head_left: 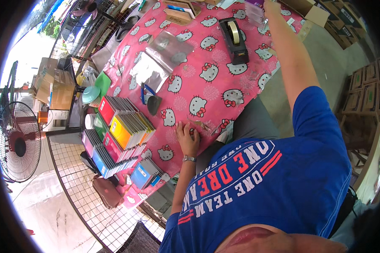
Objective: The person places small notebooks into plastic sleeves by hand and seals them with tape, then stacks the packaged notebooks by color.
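Observation:
My left hand (187, 138) rests on the pink cat-patterned tablecloth (183, 95) near its front edge, fingers spread and nothing in them. My right arm stretches to the far right of the table. There my right hand (272, 6), partly cut off by the upper frame edge, grips a spiral notebook (255, 13) with a purple part. A black tape dispenser (239, 57) with a pale roll stands left of that notebook. Clear plastic sleeves (150, 71) lie mid-table. Nearer me are a blue-handled tool (143, 94) and a dark rounded object (154, 105).
Stacks of spiral notebooks (124, 131) in several colours fill the left side, with a smaller blue stack (142, 173) nearer me. A cardboard holder (179, 16) is at the back. Fans (17, 142) stand left; cartons (363, 86) are piled right.

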The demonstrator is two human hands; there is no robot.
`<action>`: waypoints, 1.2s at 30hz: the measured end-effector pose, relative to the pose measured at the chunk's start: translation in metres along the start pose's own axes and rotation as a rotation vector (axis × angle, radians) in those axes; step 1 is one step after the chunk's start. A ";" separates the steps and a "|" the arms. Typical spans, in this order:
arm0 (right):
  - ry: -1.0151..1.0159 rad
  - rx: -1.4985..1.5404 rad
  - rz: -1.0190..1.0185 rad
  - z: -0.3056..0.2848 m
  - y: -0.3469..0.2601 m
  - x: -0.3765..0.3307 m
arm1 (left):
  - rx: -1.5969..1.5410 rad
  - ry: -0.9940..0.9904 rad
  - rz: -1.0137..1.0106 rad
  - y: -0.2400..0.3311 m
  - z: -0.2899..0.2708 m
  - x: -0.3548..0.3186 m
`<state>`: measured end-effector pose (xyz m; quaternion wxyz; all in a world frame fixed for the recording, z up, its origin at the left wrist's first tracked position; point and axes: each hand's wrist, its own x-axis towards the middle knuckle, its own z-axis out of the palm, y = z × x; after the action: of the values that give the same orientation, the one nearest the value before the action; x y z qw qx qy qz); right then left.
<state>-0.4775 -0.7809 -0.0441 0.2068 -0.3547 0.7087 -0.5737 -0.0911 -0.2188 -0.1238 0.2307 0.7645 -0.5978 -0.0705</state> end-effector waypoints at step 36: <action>-1.026 -0.231 -0.606 0.207 -0.072 -0.408 | -0.070 0.098 -0.090 -0.008 -0.007 -0.012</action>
<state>-0.0426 -0.6237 -0.0742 0.3095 -0.7923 0.4438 -0.2821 -0.0850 -0.2041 -0.1235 0.2828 0.7846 -0.5480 -0.0640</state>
